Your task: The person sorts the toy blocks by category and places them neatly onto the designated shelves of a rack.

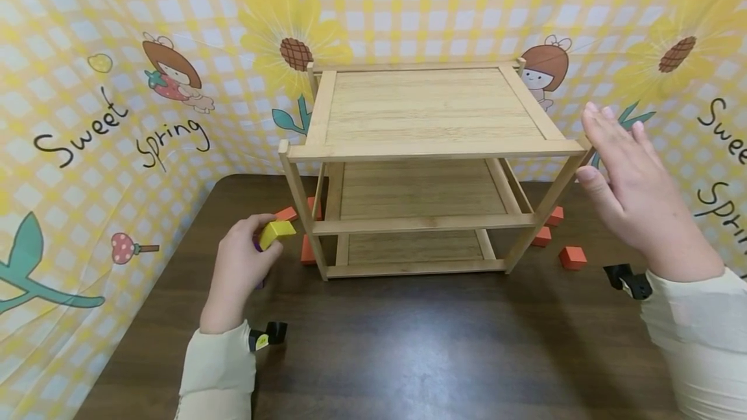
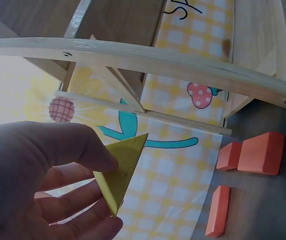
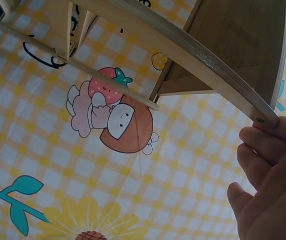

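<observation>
Left of a three-tier pale wooden shelf (image 1: 434, 105), the left hand (image 1: 242, 264) pinches a yellow triangular block (image 1: 280, 229); the right hand (image 1: 648, 196), fingers extended, is at the shelf's upper right corner. Handling the block seems the step in hand; moving it next needs a steady pinch.
</observation>
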Motion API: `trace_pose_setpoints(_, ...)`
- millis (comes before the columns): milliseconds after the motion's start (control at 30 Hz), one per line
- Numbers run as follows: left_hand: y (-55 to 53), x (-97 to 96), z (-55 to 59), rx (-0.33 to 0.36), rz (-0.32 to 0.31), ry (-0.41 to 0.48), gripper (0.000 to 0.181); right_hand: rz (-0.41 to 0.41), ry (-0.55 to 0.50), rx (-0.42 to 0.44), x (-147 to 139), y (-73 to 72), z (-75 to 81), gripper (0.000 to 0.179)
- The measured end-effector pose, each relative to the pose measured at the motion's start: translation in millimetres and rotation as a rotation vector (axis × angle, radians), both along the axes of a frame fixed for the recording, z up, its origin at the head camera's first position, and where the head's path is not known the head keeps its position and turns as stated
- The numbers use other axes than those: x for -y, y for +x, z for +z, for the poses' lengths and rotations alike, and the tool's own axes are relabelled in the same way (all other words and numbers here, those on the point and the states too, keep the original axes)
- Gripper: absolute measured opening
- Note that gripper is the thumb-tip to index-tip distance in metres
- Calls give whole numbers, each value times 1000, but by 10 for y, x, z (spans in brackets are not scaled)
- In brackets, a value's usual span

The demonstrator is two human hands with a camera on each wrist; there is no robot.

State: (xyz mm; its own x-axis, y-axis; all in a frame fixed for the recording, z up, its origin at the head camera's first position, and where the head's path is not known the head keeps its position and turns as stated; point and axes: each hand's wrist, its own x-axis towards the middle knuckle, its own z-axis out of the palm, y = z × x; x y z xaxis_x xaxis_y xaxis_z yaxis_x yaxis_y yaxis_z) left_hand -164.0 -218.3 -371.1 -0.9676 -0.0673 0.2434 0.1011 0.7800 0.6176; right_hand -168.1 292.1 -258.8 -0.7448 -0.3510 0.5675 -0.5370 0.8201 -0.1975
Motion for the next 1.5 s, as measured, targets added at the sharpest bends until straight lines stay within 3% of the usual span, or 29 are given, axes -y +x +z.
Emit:
trace_pose_setpoints(667,156,-55,157,-148,38,0,43,-31,84,9,-4,17,21,67)
trace_pose_setpoints(1033,228,-92,236,-194,10,13,42,-30,92,20,-5,13,24,68)
trace_pose_setpoints(1500,333,-184,377,-428,21,90,39,-18,73,-17,-15,17,25,68)
